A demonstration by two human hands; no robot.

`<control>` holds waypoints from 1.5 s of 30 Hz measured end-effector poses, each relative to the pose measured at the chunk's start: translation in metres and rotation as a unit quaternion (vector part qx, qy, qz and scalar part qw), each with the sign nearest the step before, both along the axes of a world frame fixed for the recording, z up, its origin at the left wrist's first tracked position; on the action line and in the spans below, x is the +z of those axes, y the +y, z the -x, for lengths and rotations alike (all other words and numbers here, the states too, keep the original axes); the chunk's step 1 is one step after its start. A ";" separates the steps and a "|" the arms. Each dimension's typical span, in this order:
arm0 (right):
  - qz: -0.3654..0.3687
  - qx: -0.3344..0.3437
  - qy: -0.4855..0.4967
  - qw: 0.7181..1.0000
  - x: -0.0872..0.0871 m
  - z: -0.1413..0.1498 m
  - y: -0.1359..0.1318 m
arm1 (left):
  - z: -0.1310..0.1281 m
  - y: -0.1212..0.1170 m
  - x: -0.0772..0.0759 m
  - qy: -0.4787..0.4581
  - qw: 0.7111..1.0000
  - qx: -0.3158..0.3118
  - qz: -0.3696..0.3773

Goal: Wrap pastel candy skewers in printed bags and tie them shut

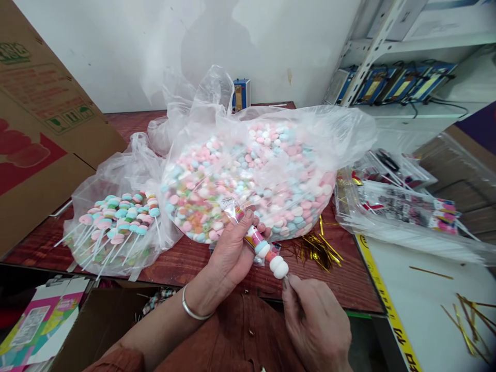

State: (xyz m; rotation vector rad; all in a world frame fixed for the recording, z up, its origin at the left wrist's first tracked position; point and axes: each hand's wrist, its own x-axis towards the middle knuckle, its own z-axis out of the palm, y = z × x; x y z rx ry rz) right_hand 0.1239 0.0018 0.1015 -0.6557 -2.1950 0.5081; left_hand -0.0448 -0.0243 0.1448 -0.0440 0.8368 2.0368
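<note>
A marshmallow skewer (278,266) with white, blue and pink pieces slants in front of my body. Its upper end is inside a clear printed wrapper (229,207), while the lower white pieces are bare. My left hand (232,250) is closed around the wrapper and the skewer's upper part. At the skewer's lower end my right hand (318,318) pinches its stick, mostly hidden by the fingers. Just beyond my hands lies a large clear bag (248,175) full of pastel marshmallows. To the left, finished-looking marshmallow skewers (120,214) rest on a smaller clear bag (87,258).
Gold twist ties (320,250) lie on the red-brown table (349,279), with more on the white surface at right. Packs of printed wrappers (411,206) sit right of the big bag. A cardboard box (50,103) stands left; a shelf (403,111) holds blue devices.
</note>
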 end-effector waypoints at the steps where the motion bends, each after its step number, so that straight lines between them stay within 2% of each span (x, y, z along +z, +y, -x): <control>1: -0.023 0.005 -0.001 1.000 -0.001 0.001 0.001 | 0.000 0.000 -0.001 0.000 1.000 -0.002 -0.002; 2: -0.016 0.012 -0.002 1.000 -0.001 0.001 0.001 | -0.001 0.000 -0.002 0.000 1.000 -0.005 -0.005; 3: 0.025 0.020 -0.004 0.999 0.000 0.001 0.002 | -0.001 0.000 -0.003 0.001 1.000 -0.010 -0.009; 5: 0.181 0.036 -0.006 0.983 0.003 0.001 0.003 | -0.002 0.000 -0.005 0.003 1.000 -0.018 -0.020; 6: 0.276 0.045 -0.003 0.960 0.004 0.001 0.003 | -0.002 0.000 -0.006 0.004 0.999 -0.022 -0.025; 8: 0.457 0.068 0.014 0.887 0.005 0.002 0.002 | -0.003 0.000 -0.007 0.005 0.999 -0.028 -0.031; 11: 0.651 0.104 0.080 0.748 0.004 0.006 0.000 | -0.003 0.000 -0.007 0.005 0.999 -0.030 -0.032; 13: 0.732 0.118 0.117 0.660 0.002 0.010 -0.002 | -0.003 0.000 -0.007 0.007 0.999 -0.028 -0.033; 14: 0.754 0.122 0.127 0.632 0.002 0.011 -0.003 | -0.003 0.000 -0.006 0.009 0.999 -0.029 -0.033; 15: 0.761 0.125 0.131 0.624 0.001 0.012 -0.003 | -0.002 0.000 -0.006 0.010 0.999 -0.030 -0.032; 16: 0.747 0.127 0.128 0.639 0.001 0.013 -0.003 | -0.002 0.000 -0.005 0.009 0.999 -0.032 -0.030; 17: 0.712 0.127 0.119 0.680 0.000 0.013 -0.003 | -0.001 0.000 -0.005 0.008 0.999 -0.032 -0.028; 18: 0.652 0.122 0.104 0.741 -0.001 0.012 -0.003 | -0.001 0.000 -0.004 0.006 0.999 -0.032 -0.026; 20: 0.464 0.102 0.067 0.877 -0.003 0.011 -0.002 | -0.001 0.001 -0.003 0.004 0.999 -0.027 -0.021; 21: 0.349 0.091 0.049 0.931 -0.004 0.010 -0.002 | -0.002 0.001 -0.003 0.002 1.000 -0.023 -0.016; 22: 0.233 0.078 0.035 0.969 -0.006 0.010 -0.001 | -0.002 0.001 -0.003 0.001 1.000 -0.020 -0.011; 23: 0.126 0.063 0.027 0.990 -0.007 0.010 0.000 | -0.003 0.001 -0.003 -0.001 1.000 -0.018 -0.005; 24: 0.034 0.052 0.020 0.998 -0.009 0.010 0.000 | -0.004 0.002 -0.003 -0.003 1.000 -0.017 0.001; 26: -0.097 0.037 0.014 0.994 -0.012 0.012 0.001 | -0.005 0.002 -0.004 -0.007 1.000 -0.016 0.006; 28: -0.146 0.029 0.025 0.989 -0.014 0.013 0.001 | -0.006 0.002 -0.005 -0.016 1.000 -0.017 0.007; 29: -0.126 0.030 0.035 0.991 -0.014 0.014 0.001 | -0.006 0.002 -0.005 -0.021 1.000 -0.019 0.006; 30: -0.066 0.035 0.044 0.996 -0.014 0.015 0.001 | -0.006 0.002 -0.005 -0.028 0.999 -0.022 0.002; 31: 0.038 0.045 0.050 0.997 -0.013 0.015 0.000 | -0.005 0.002 -0.005 -0.034 0.999 -0.029 -0.004; 32: 0.174 0.063 0.057 0.981 -0.012 0.016 0.000 | -0.005 0.002 -0.005 -0.040 0.999 -0.035 -0.010; 33: 0.324 0.085 0.066 0.940 -0.010 0.017 0.000 | -0.004 0.002 -0.005 -0.045 0.998 -0.041 -0.017; 35: 0.575 0.126 0.089 0.804 -0.008 0.019 0.000 | -0.003 0.002 -0.004 -0.050 0.997 -0.053 -0.029; 36: 0.652 0.138 0.103 0.738 -0.007 0.021 0.000 | -0.003 0.001 -0.003 -0.050 0.997 -0.057 -0.033; 37: 0.697 0.148 0.113 0.692 -0.006 0.022 0.000 | -0.003 0.001 -0.003 -0.049 0.996 -0.060 -0.034; 38: 0.715 0.153 0.119 0.672 -0.005 0.023 0.000 | -0.003 0.001 -0.003 -0.047 0.996 -0.061 -0.034; 39: 0.707 0.155 0.117 0.680 -0.005 0.024 0.000 | -0.003 0.001 -0.002 -0.045 0.997 -0.061 -0.034; 40: 0.671 0.150 0.111 0.717 -0.006 0.024 0.000 | -0.004 0.001 -0.002 -0.043 0.997 -0.057 -0.032; 41: 0.605 0.136 0.102 0.778 -0.007 0.024 0.000 | -0.005 0.001 -0.002 -0.041 0.997 -0.053 -0.032; 43: 0.374 0.087 0.084 0.920 -0.011 0.022 0.001 | -0.006 0.002 -0.003 -0.040 0.998 -0.043 -0.028; 44: 0.231 0.059 0.075 0.968 -0.013 0.022 0.001 | -0.007 0.002 -0.003 -0.042 0.998 -0.037 -0.024; 45: 0.098 0.034 0.068 0.992 -0.016 0.021 0.002 | -0.008 0.003 -0.003 -0.045 0.998 -0.032 -0.018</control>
